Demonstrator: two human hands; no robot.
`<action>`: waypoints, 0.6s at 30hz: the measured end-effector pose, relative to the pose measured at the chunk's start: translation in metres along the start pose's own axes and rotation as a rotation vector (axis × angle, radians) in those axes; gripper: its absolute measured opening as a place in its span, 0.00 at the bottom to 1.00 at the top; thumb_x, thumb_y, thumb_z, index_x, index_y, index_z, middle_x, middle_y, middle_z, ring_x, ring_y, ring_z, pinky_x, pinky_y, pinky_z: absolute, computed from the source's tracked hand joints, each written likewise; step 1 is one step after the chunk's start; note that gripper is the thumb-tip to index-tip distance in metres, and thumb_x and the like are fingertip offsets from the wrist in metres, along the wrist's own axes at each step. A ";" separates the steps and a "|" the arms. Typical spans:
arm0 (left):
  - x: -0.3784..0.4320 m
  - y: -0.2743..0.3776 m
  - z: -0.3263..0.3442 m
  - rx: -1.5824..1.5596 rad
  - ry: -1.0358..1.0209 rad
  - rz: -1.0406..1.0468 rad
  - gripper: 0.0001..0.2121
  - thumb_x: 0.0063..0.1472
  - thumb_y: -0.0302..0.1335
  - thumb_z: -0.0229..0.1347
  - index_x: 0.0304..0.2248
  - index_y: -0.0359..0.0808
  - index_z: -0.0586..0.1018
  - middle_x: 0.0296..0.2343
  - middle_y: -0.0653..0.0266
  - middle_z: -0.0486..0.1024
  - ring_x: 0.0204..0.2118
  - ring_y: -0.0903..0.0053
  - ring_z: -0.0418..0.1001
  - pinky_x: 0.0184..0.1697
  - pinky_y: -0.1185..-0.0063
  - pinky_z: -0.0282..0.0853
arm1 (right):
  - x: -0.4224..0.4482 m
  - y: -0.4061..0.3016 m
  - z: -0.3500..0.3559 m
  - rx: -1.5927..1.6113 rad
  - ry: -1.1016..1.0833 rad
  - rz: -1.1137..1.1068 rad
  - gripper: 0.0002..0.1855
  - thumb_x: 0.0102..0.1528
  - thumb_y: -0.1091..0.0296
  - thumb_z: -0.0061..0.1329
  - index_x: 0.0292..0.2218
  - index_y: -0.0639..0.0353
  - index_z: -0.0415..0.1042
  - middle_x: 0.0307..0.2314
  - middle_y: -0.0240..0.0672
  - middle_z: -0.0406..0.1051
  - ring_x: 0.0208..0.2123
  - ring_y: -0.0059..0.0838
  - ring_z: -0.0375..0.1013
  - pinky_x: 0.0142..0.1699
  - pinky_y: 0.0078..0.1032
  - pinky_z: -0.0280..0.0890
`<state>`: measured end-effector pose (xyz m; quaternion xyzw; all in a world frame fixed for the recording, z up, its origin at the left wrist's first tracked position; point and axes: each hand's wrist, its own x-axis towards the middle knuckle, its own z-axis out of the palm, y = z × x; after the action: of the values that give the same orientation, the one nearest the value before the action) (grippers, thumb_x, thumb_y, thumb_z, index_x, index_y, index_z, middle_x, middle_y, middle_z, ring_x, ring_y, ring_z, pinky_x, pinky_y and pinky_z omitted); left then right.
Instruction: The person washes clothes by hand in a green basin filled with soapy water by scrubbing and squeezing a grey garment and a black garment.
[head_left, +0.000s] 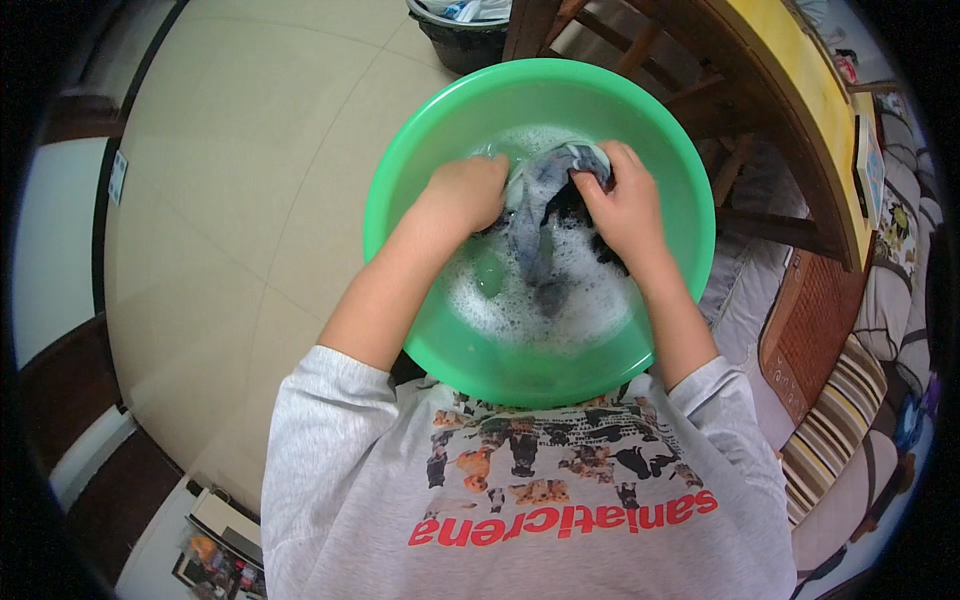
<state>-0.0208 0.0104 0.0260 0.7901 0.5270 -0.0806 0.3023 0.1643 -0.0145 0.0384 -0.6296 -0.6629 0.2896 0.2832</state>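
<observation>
A round green plastic basin (397, 172) sits right in front of me, holding soapy water with white suds (592, 315). In it is a wet grey-blue cloth (531, 225) with a pale green edge, partly raised and partly under the foam. My right hand (626, 195) pinches the cloth's upper end between thumb and fingers. At the cloth's left side, my left hand (472, 191) is closed with its fingertips turned inward; what lies inside its grip is mostly hidden. Dark fabric (566, 202) shows beneath the cloth and near my right wrist.
A black bucket (465, 41) with a plastic liner stands beyond the basin. To the right are a wooden table (795, 142) with a yellow top and a sofa with a striped cushion (840, 420). Pale floor tiles (247, 150) extend to the left.
</observation>
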 end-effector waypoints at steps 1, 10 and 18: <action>0.000 0.000 0.001 -0.017 -0.015 -0.017 0.09 0.51 0.27 0.42 0.31 0.31 0.68 0.28 0.48 0.70 0.32 0.56 0.68 0.35 0.66 0.63 | 0.000 -0.001 0.002 -0.037 0.058 -0.037 0.15 0.41 0.63 0.49 0.32 0.60 0.67 0.27 0.40 0.64 0.27 0.37 0.65 0.31 0.27 0.60; 0.000 -0.003 0.006 -0.075 0.000 -0.026 0.09 0.49 0.24 0.42 0.31 0.30 0.69 0.29 0.47 0.70 0.34 0.56 0.68 0.37 0.66 0.63 | -0.012 0.009 0.016 -0.350 -0.427 -0.475 0.36 0.34 0.51 0.56 0.46 0.44 0.61 0.48 0.43 0.52 0.50 0.42 0.52 0.50 0.41 0.48; -0.003 0.002 0.000 -0.028 -0.069 -0.059 0.11 0.48 0.22 0.42 0.33 0.32 0.70 0.30 0.48 0.70 0.35 0.57 0.68 0.37 0.67 0.63 | -0.025 -0.003 0.026 -0.372 -0.657 -0.615 0.15 0.39 0.56 0.53 0.28 0.51 0.70 0.29 0.35 0.65 0.33 0.35 0.66 0.38 0.34 0.56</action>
<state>-0.0202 0.0075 0.0281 0.7667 0.5404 -0.1094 0.3289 0.1442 -0.0399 0.0225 -0.3197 -0.9132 0.2523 0.0141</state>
